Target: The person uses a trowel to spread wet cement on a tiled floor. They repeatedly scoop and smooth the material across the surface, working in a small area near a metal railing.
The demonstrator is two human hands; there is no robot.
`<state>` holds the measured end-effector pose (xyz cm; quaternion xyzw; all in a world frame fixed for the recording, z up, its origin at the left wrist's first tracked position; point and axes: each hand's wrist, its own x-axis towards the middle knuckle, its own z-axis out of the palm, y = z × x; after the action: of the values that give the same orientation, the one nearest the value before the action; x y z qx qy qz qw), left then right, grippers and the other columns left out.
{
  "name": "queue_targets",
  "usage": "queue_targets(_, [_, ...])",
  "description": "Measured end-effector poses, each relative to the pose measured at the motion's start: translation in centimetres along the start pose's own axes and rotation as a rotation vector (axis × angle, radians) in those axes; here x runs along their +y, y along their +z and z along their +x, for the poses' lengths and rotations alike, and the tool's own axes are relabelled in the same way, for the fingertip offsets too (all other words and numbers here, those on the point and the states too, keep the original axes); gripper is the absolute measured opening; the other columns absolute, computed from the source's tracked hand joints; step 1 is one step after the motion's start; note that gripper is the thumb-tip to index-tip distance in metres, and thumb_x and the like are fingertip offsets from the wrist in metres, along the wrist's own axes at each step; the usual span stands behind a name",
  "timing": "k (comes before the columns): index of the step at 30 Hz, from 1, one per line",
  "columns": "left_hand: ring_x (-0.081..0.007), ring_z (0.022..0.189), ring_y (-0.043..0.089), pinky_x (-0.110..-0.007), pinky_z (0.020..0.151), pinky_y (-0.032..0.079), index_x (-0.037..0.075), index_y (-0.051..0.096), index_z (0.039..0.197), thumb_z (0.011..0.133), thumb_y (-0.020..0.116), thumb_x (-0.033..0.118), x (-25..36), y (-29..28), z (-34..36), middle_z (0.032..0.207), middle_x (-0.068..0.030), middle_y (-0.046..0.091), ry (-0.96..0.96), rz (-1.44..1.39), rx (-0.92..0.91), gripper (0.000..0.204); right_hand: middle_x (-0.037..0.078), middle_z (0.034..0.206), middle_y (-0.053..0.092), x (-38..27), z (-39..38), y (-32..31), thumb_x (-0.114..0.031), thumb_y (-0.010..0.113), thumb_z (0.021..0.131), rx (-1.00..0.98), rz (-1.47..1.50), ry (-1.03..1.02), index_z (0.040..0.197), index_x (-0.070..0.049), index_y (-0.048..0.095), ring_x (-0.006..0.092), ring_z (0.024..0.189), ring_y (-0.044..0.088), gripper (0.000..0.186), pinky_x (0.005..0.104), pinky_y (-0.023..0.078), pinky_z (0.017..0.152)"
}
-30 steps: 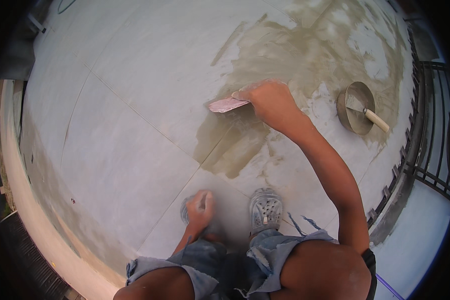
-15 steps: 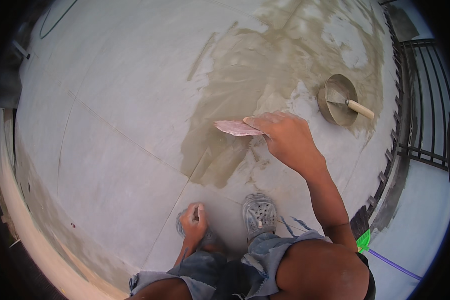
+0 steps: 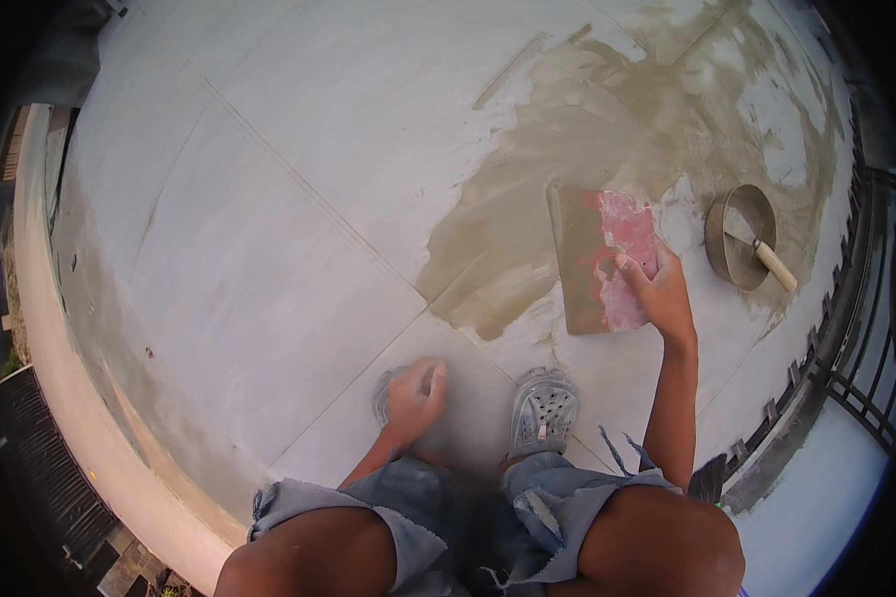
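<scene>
My right hand [image 3: 663, 298] grips a flat, rectangular red spreader [image 3: 627, 234], thumb on its face. Olive-grey paste coats the spreader's left part, and pale residue covers the red. It is tilted up beside the wet paste smear [image 3: 528, 219] on the pale tiled floor; whether its lower edge touches the floor I cannot tell. My left hand [image 3: 415, 398] is curled into a loose fist in front of my left shoe, with nothing visible in it. To the right of the spreader is a round pan [image 3: 732, 254] with a wooden-handled trowel [image 3: 773, 267] resting in it.
My grey clog [image 3: 545, 413] stands on the tiles [image 3: 269, 298]. A low curved wall edge [image 3: 110, 497] runs along the left. Dark metal railing [image 3: 866, 398] borders the right side. Paste also spreads toward the far right.
My right hand has turned the spreader from nearly edge-on to showing its broad, paste-coated face, and drawn it off the smear to its right side. The view has shifted; my left hand stays curled.
</scene>
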<state>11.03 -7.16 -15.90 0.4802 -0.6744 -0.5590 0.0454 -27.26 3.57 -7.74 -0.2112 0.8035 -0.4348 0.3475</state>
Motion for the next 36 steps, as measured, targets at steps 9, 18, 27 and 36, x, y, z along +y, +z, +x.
queue_targets(9, [-0.0195, 0.058, 0.071, -0.034, 0.059, 0.055, 0.006, 0.074, 0.110, 0.107, 0.064, 0.026, 0.9, 0.1, -0.1, 0.075, -0.0091, 0.074, -0.025, -0.077, -0.013, 0.023, 0.010, 0.114, 0.075, -0.4, 0.1, 1.6, -0.013, 0.072, 0.100, -0.093, -0.044, -0.017, 0.135, 0.003, 0.064, 0.0149, 0.099, 0.067, 0.040, 0.0335, 0.055, 0.092])
queue_targets(18, [-0.0237, 0.062, 0.073, -0.037, 0.063, 0.056, 0.006, 0.074, 0.109, 0.106, 0.065, 0.023, 0.4, 0.3, 0.1, 0.077, -0.0126, 0.074, 0.034, -0.040, -0.004, 0.020, 0.009, 0.112, 0.075, -1.5, 0.7, 1.7, -0.014, 0.074, 0.099, -0.269, -0.136, -0.015, 0.135, 0.005, 0.064, 0.0146, 0.099, 0.066, 0.042, 0.0337, 0.054, 0.093])
queue_targets(27, [-0.0343, 0.076, 0.076, -0.039, 0.069, 0.057, 0.006, 0.074, 0.108, 0.105, 0.067, 0.024, 0.0, 0.4, -0.1, 0.086, -0.0172, 0.075, 0.076, -0.015, 0.040, 0.020, 0.011, 0.111, 0.076, -2.5, 0.6, 1.5, -0.010, 0.071, 0.098, -0.210, -0.109, -0.014, 0.136, 0.004, 0.066, 0.0159, 0.098, 0.068, 0.040, 0.0342, 0.055, 0.093])
queue_targets(36, [-0.0083, 0.051, 0.063, -0.026, 0.049, 0.048, 0.002, 0.070, 0.101, 0.109, 0.063, 0.017, -0.5, 0.7, 0.1, 0.069, -0.0021, 0.069, 0.181, -0.043, 0.070, 0.018, 0.005, 0.102, 0.073, -2.7, -0.6, -0.8, -0.019, 0.076, 0.099, -0.171, -0.144, -0.019, 0.126, 0.004, 0.069, 0.0111, 0.090, 0.060, 0.036, 0.0300, 0.053, 0.086])
